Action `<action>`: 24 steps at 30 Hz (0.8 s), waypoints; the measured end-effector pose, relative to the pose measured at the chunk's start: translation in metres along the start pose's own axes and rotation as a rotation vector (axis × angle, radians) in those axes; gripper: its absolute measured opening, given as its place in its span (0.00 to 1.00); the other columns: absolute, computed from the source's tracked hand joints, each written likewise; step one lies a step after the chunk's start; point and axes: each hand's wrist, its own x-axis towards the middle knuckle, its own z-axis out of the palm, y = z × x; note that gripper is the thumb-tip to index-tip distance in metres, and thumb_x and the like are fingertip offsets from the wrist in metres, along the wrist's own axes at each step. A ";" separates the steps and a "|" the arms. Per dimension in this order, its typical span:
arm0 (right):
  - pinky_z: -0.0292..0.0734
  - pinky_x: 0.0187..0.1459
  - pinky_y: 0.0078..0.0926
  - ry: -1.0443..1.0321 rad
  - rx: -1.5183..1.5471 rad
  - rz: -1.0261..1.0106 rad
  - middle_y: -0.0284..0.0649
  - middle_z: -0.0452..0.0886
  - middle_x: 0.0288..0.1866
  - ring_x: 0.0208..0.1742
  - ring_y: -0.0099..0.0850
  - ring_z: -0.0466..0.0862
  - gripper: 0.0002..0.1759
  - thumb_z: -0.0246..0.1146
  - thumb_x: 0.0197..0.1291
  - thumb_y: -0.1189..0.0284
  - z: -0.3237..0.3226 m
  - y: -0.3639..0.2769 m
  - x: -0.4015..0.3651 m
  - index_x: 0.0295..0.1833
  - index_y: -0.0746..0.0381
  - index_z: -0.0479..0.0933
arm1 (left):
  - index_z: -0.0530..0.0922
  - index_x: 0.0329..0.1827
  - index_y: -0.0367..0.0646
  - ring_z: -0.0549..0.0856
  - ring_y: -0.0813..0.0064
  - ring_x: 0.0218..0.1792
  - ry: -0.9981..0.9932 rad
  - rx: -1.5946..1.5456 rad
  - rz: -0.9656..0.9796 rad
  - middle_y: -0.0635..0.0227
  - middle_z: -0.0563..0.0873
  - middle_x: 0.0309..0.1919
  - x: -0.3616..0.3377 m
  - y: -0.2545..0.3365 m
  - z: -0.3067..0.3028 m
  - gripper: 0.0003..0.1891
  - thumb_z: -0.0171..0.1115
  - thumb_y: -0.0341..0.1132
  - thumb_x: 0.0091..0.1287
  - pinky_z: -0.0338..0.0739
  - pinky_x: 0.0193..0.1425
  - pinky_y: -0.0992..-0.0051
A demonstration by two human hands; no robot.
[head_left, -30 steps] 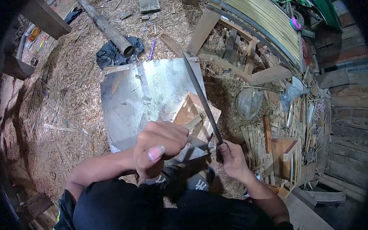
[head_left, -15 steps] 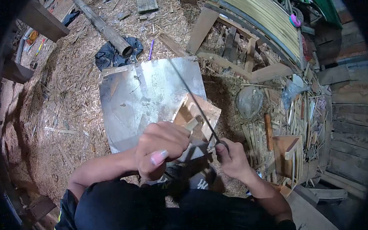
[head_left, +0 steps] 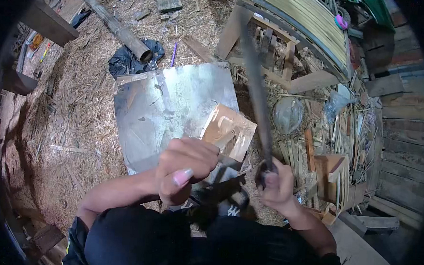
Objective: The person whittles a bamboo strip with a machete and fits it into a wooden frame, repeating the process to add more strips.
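Note:
My left hand [head_left: 186, 167] is closed round a short wooden stick [head_left: 227, 137], whose pale end sticks out past the fingers. Behind that end sits a wooden block [head_left: 243, 127] with a hollowed, shadowed face, near the right edge of a grey metal sheet [head_left: 175, 102]. In my right hand [head_left: 276, 184], off to the right, is a machete [head_left: 257, 82]; its long dark blade points up and away, blurred by motion, with its flat side partly showing. The blade is apart from the stick. The handle is mostly hidden by my fingers.
Wood shavings [head_left: 79, 111] cover the ground. A wooden frame [head_left: 288, 64] with a slatted top stands at the far right. Wood strips, an open wooden box [head_left: 327, 174] and a clear plastic bag [head_left: 288, 115] lie to the right. A log [head_left: 114, 26] rests at the upper left.
The machete has swung up and to the right, away from the stick, and its blade has turned to show more of its flat. My left hand has barely moved.

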 end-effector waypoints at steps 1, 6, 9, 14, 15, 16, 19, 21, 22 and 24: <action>0.69 0.25 0.34 0.014 0.112 -0.068 0.48 0.76 0.20 0.19 0.35 0.78 0.21 0.58 0.72 0.59 -0.001 -0.001 -0.003 0.35 0.68 0.75 | 0.51 0.10 0.44 0.51 0.72 0.09 0.021 0.004 0.001 0.70 0.52 0.08 0.002 0.000 0.002 0.28 0.36 0.44 0.73 0.49 0.17 0.68; 0.70 0.28 0.26 -0.008 -0.244 0.304 0.35 0.74 0.19 0.23 0.21 0.74 0.31 0.48 0.76 0.49 0.014 0.032 0.009 0.30 0.66 0.73 | 0.51 0.10 0.43 0.51 0.71 0.08 0.035 0.015 0.017 0.69 0.53 0.07 -0.001 0.000 0.003 0.29 0.36 0.44 0.73 0.49 0.17 0.68; 0.69 0.27 0.23 -0.023 0.077 0.393 0.35 0.73 0.19 0.24 0.20 0.74 0.32 0.47 0.75 0.47 -0.002 0.008 0.004 0.31 0.66 0.73 | 0.51 0.09 0.43 0.51 0.71 0.08 0.059 0.025 -0.021 0.68 0.53 0.07 0.000 0.000 0.005 0.29 0.37 0.44 0.72 0.50 0.17 0.69; 0.71 0.26 0.25 0.019 0.297 -0.051 0.40 0.75 0.18 0.21 0.28 0.77 0.33 0.50 0.72 0.44 -0.001 0.015 -0.007 0.35 0.66 0.75 | 0.52 0.10 0.43 0.51 0.71 0.08 0.029 0.025 -0.038 0.68 0.53 0.07 0.003 0.002 0.003 0.29 0.37 0.45 0.72 0.48 0.17 0.68; 0.71 0.26 0.25 0.025 0.299 -0.049 0.40 0.75 0.18 0.21 0.28 0.77 0.33 0.50 0.72 0.44 0.006 0.023 -0.005 0.35 0.66 0.75 | 0.52 0.10 0.43 0.51 0.71 0.08 0.025 0.021 -0.041 0.68 0.53 0.07 0.001 0.001 0.004 0.29 0.37 0.45 0.72 0.48 0.17 0.68; 0.72 0.28 0.30 0.011 -0.001 0.067 0.46 0.76 0.20 0.22 0.38 0.77 0.31 0.52 0.72 0.46 0.017 0.028 0.000 0.35 0.67 0.75 | 0.52 0.10 0.43 0.51 0.71 0.08 0.037 0.022 -0.037 0.68 0.53 0.07 -0.002 -0.002 0.005 0.29 0.37 0.46 0.72 0.48 0.17 0.68; 0.74 0.32 0.42 -0.005 -0.199 0.193 0.59 0.75 0.25 0.27 0.60 0.74 0.27 0.55 0.72 0.53 0.017 0.028 0.006 0.36 0.69 0.76 | 0.51 0.10 0.43 0.51 0.71 0.08 0.043 0.024 -0.028 0.68 0.53 0.07 0.001 0.000 0.005 0.30 0.37 0.46 0.72 0.47 0.17 0.68; 0.73 0.31 0.40 -0.057 -0.200 0.240 0.56 0.75 0.23 0.26 0.58 0.75 0.27 0.53 0.73 0.53 0.009 0.016 0.003 0.37 0.69 0.76 | 0.51 0.10 0.43 0.51 0.71 0.08 0.035 0.021 -0.049 0.68 0.53 0.07 0.001 0.002 0.007 0.30 0.37 0.46 0.72 0.48 0.17 0.68; 0.73 0.30 0.39 -0.018 -0.221 0.121 0.54 0.74 0.21 0.24 0.56 0.75 0.29 0.52 0.74 0.51 0.005 0.012 0.002 0.36 0.69 0.77 | 0.51 0.10 0.43 0.51 0.71 0.08 0.030 0.024 -0.050 0.68 0.53 0.08 0.002 0.002 0.006 0.30 0.37 0.46 0.73 0.48 0.17 0.68; 0.73 0.30 0.39 0.000 -0.105 0.084 0.54 0.73 0.20 0.23 0.55 0.75 0.30 0.51 0.74 0.51 -0.001 -0.011 -0.001 0.35 0.69 0.76 | 0.51 0.10 0.43 0.52 0.70 0.09 0.037 0.025 -0.055 0.68 0.53 0.08 0.000 0.003 0.003 0.30 0.37 0.47 0.73 0.48 0.17 0.68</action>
